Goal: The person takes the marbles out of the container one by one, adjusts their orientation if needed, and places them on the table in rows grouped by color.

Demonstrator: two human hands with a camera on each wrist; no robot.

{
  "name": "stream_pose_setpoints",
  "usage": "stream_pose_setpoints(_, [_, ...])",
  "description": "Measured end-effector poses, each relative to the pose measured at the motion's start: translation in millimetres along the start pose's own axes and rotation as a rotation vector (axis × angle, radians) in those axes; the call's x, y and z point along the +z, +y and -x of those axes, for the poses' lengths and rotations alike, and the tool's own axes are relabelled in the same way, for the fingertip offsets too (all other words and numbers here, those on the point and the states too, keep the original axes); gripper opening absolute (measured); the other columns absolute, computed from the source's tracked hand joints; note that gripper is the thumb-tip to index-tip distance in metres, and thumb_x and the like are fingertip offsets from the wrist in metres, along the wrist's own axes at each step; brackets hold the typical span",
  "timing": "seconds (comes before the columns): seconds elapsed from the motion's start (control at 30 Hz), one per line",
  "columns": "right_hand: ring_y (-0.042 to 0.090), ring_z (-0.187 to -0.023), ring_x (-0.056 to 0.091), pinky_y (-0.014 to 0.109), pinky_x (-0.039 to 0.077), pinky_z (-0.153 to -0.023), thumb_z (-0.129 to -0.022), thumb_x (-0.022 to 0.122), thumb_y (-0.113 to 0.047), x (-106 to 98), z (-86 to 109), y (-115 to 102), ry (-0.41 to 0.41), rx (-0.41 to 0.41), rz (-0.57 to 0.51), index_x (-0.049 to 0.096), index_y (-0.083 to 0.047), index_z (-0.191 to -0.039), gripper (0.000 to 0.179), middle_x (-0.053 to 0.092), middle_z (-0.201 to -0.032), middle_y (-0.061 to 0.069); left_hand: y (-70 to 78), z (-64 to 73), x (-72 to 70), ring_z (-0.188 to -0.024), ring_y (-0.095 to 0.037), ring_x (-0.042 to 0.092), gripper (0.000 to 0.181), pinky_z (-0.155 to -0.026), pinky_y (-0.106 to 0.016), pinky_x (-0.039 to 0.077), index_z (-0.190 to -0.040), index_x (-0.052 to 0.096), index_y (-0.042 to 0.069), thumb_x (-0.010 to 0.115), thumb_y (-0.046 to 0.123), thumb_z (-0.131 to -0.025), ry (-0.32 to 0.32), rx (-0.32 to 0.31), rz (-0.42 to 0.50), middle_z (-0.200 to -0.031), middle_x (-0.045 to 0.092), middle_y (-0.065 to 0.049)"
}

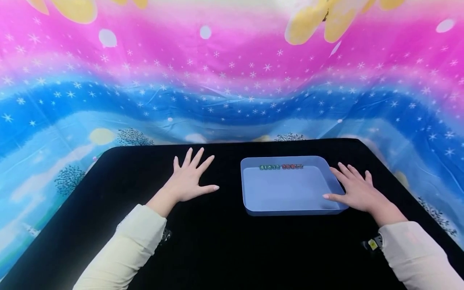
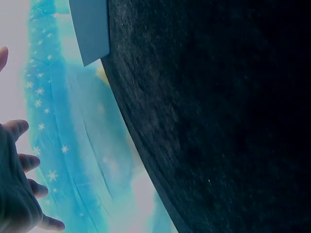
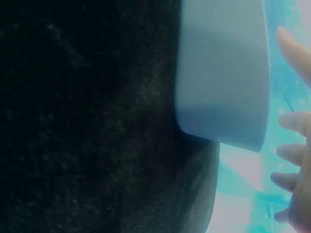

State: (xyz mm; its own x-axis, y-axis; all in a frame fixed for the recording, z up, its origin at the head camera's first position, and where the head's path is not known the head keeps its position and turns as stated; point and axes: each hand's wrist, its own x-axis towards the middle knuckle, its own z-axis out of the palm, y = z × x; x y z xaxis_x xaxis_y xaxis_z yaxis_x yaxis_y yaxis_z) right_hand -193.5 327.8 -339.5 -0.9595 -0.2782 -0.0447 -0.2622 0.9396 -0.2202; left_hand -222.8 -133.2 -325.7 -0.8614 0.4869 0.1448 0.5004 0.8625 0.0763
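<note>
A shallow blue-grey tray [image 1: 282, 191] stands right of the middle of the black table. Along its far wall sit several small glossy round pieces in a row, green ones [image 1: 270, 167] on the left and red ones [image 1: 288, 166] on the right; they look like glass marbles or beads. My left hand [image 1: 186, 181] is spread above the table, left of the tray, holding nothing. Fingers apart, my right hand [image 1: 357, 191] hovers by the tray's right side, its thumb overlapping the rim in the head view. The right wrist view shows that hand [image 3: 299, 170] raised above the tray's wall [image 3: 223, 73].
The black-covered table [image 1: 210, 249] extends around the tray. Behind it and at both sides hangs a pink and blue cloth [image 1: 224, 80] with snowflakes. A dark wrist device [image 1: 373, 243] shows under the right sleeve, another [image 1: 165, 235] under the left.
</note>
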Motion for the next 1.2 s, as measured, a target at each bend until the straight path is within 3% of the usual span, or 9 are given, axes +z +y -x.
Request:
stream_pose_setpoints(0.27, [0.047,-0.122,0.000,0.066,-0.012,-0.084,-0.074,0.052,-0.060,2.3,-0.3,0.8,-0.011,-0.006,-0.015,0.018,-0.002,-0.137,0.092,0.004,-0.139,0.026,7.7,-6.6,4.5,-0.127,-0.031,-0.011,0.085,-0.091,-0.065,0.001,-0.140,0.012,0.026,0.029,0.075,-0.072,-0.004,0.018,0.029,-0.144,-0.002,-0.006])
stream_pose_setpoints(0.53, [0.048,-0.121,0.003,0.067,-0.009,-0.084,-0.074,0.052,-0.059,9.4,-1.5,3.4,-0.030,-0.009,-0.023,0.019,-0.003,-0.137,0.091,0.006,-0.138,0.027,13.7,-11.5,9.9,-0.127,-0.035,-0.003,0.085,-0.090,-0.065,0.005,-0.140,0.012,0.027,0.027,0.076,-0.072,-0.002,0.040,0.018,-0.144,0.000,-0.007])
stream_pose_setpoints(0.77, [0.048,-0.121,0.004,0.066,-0.009,-0.085,-0.074,0.052,-0.059,15.3,-3.0,4.6,-0.041,-0.016,-0.043,0.020,-0.002,-0.137,0.091,0.007,-0.138,0.027,20.9,-16.8,15.0,-0.127,-0.033,-0.007,0.085,-0.091,-0.065,0.004,-0.139,0.008,0.030,0.025,0.077,-0.071,-0.042,0.055,0.019,-0.144,-0.005,-0.004])
stream_pose_setpoints(1.2, [0.048,-0.121,0.006,0.066,-0.004,-0.086,-0.074,0.053,-0.059,18.8,-7.2,4.0,-0.050,-0.027,-0.047,0.022,0.000,-0.136,0.091,0.009,-0.137,0.029,31.9,-25.8,19.1,-0.128,-0.031,-0.008,0.084,-0.093,-0.062,0.005,-0.139,0.007,0.031,0.026,0.076,-0.071,-0.058,0.083,0.043,-0.144,-0.005,-0.002])
